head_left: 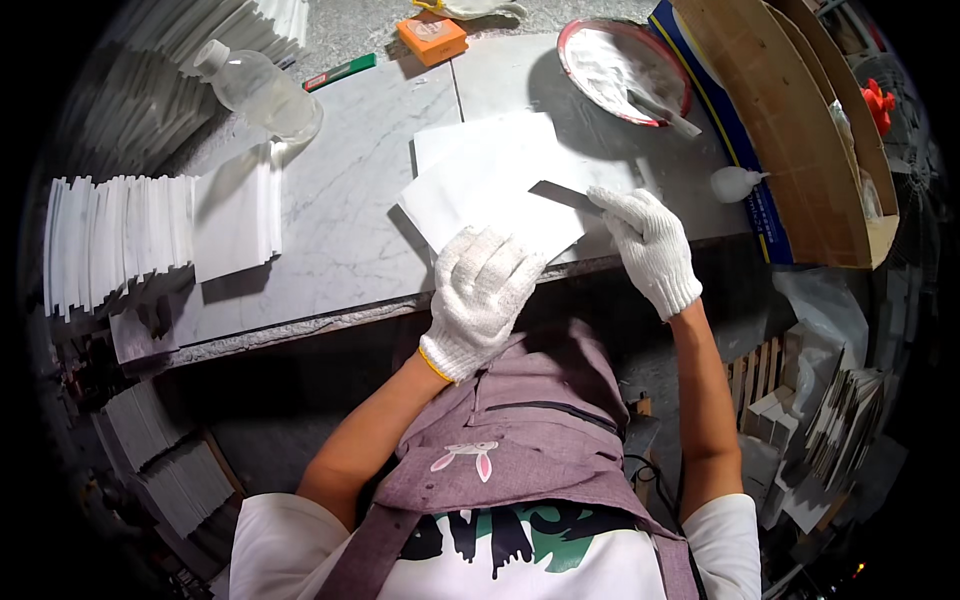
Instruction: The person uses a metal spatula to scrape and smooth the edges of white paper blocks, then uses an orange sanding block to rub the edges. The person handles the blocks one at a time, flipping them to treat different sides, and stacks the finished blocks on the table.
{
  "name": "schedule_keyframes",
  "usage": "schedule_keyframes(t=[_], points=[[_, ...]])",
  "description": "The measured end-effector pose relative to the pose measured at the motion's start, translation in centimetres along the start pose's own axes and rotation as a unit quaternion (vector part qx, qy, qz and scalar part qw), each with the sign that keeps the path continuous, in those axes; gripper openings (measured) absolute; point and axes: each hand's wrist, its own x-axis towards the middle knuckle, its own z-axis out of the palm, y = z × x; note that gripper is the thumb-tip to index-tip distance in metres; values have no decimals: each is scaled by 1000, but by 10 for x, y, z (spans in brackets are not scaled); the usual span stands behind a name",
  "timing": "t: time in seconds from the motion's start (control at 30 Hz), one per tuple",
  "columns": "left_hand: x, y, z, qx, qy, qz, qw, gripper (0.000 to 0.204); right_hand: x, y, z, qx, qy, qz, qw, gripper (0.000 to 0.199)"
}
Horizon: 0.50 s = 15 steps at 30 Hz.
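Two white square sheets or thin tiles (470,195) lie overlapped and turned against each other near the table's front edge. My left hand (480,285), in a white knitted glove, rests on the near edge of the upper one, fingers stretched out and holding nothing. Gloved the same way, my right hand (645,235) is closed on a thin flat dark blade (562,194). The blade points left, its tip over the right side of the upper square. Whether it touches the surface I cannot tell.
Rows of upright white squares (120,235) line the left, beside a clear plastic bottle (265,95). Farther back are a green cutter-like tool (340,72), an orange box (432,40) and a red-rimmed bowl (578,70) of white paste. At right are a squeeze bottle (735,184) and cardboard box (790,120).
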Motion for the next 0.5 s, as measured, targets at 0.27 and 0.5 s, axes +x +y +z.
schedule_keyframes(t=[0.27, 0.5], points=[[0, -1, 2, 9, 20, -3, 1000, 37, -8, -3, 16, -14, 63, 10, 998, 30], [-1, 3, 5, 6, 30, -4, 1000, 34, -26, -4, 32, -6, 138, 2, 990, 31]])
